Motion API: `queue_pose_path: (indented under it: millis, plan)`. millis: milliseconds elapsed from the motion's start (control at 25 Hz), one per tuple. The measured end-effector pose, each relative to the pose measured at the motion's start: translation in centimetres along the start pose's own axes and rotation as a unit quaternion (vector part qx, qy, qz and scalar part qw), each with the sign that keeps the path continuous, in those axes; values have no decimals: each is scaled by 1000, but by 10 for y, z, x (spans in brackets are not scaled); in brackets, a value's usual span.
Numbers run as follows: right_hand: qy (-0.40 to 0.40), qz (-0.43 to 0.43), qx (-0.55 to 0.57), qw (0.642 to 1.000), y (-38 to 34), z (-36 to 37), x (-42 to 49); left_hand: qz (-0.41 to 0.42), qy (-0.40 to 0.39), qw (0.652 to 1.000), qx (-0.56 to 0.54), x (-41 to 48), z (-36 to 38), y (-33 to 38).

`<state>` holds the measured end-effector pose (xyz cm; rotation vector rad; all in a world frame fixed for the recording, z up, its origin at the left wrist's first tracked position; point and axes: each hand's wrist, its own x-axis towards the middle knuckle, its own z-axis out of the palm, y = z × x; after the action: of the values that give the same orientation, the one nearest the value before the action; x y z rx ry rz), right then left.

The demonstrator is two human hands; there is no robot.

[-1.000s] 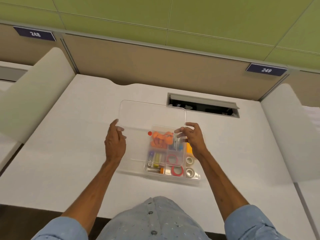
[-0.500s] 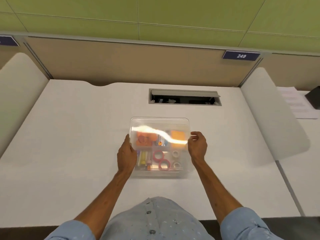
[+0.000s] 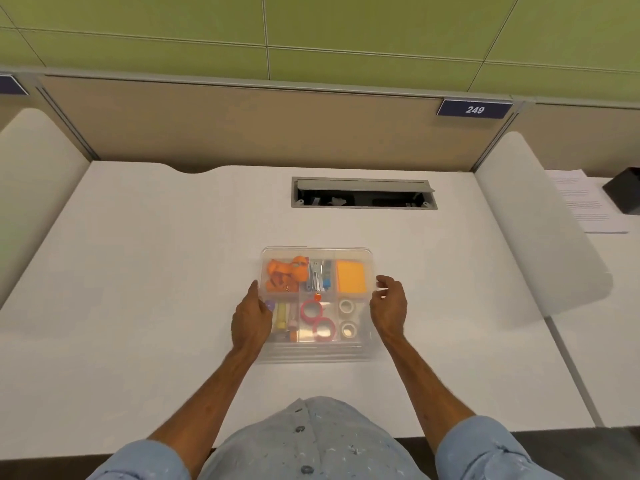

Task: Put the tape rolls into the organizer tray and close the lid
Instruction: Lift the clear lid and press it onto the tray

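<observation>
The clear organizer tray point(image 3: 317, 355) sits on the white desk point(image 3: 138, 271) in front of me, with its transparent lid point(image 3: 351, 253) lying flat on top. Through the lid I see two pink tape rolls point(image 3: 311, 310) and two white tape rolls point(image 3: 346, 306) in the near compartments, beside orange items, clips and markers. My left hand point(image 3: 251, 320) grips the lid's left edge, thumb on top. My right hand point(image 3: 389, 306) hovers at the right edge with its fingers apart and curled, holding nothing.
An open cable hatch point(image 3: 363, 195) is set in the desk behind the tray. Rounded white dividers stand at the left point(image 3: 34, 188) and right point(image 3: 540, 230). Papers point(image 3: 581, 202) and a black box point(image 3: 625, 195) lie on the neighbouring desk.
The lid, held tilted above the tray a second ago, has come down flat onto it. My right hand has loosened from the lid's edge. The view shifted left.
</observation>
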<state>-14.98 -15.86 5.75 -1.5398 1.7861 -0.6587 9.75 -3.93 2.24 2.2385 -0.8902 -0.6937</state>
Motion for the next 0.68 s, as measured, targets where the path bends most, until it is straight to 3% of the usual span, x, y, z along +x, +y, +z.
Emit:
queue_pose_path:
  millis: [520, 680]
  plan:
    - [-1, 52, -39, 998, 12, 3, -3, 5, -1, 999, -40, 1, 3, -5]
    - [21, 14, -80, 997, 12, 5, -13, 46, 27, 999, -3, -11, 9, -5]
